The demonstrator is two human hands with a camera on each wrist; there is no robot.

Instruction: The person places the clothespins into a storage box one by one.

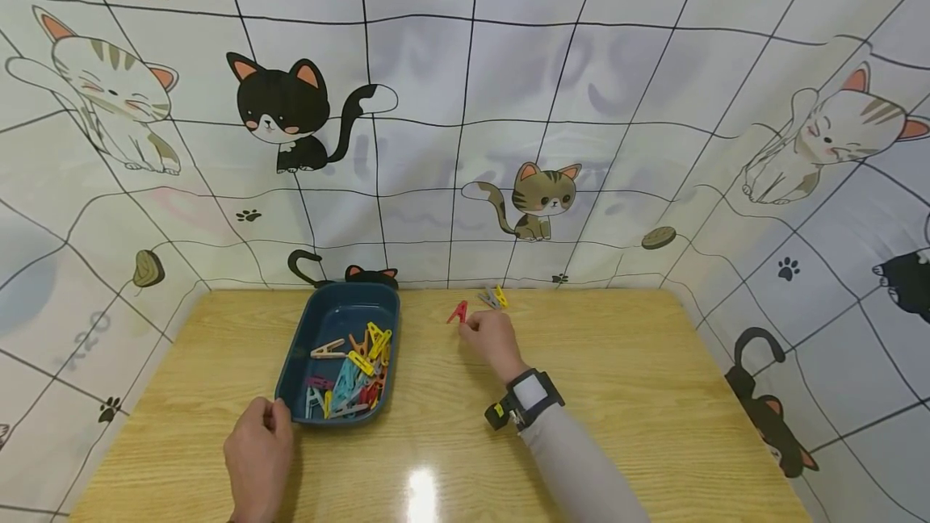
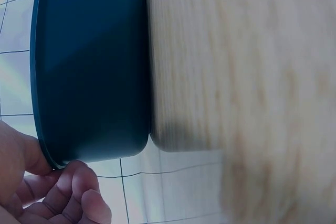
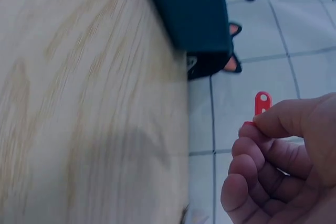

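My left hand (image 1: 259,454) pinches the near left corner of a dark blue plastic tray (image 1: 349,299); the left wrist view shows thumb and fingers on its rim (image 2: 37,93). Inside lie clothespins (image 1: 361,363) of several colours, heaped toward the near right side. To the right of the tray, my right hand (image 1: 496,343) pinches a red clothespin (image 1: 458,312) between thumb and index finger. One end of that red clothespin (image 3: 263,101) sticks out past the fingertips in the right wrist view. Just beyond this hand, a grey clothespin (image 1: 488,299) and a yellow clothespin (image 1: 501,296) lie close together.
The tray stands on the left part of a light wooden table (image 1: 625,394). A white wall covering (image 1: 421,152) with black grid lines and cartoon cats rises behind the table's back edge and along both sides. My right wrist wears a strapped camera (image 1: 529,398).
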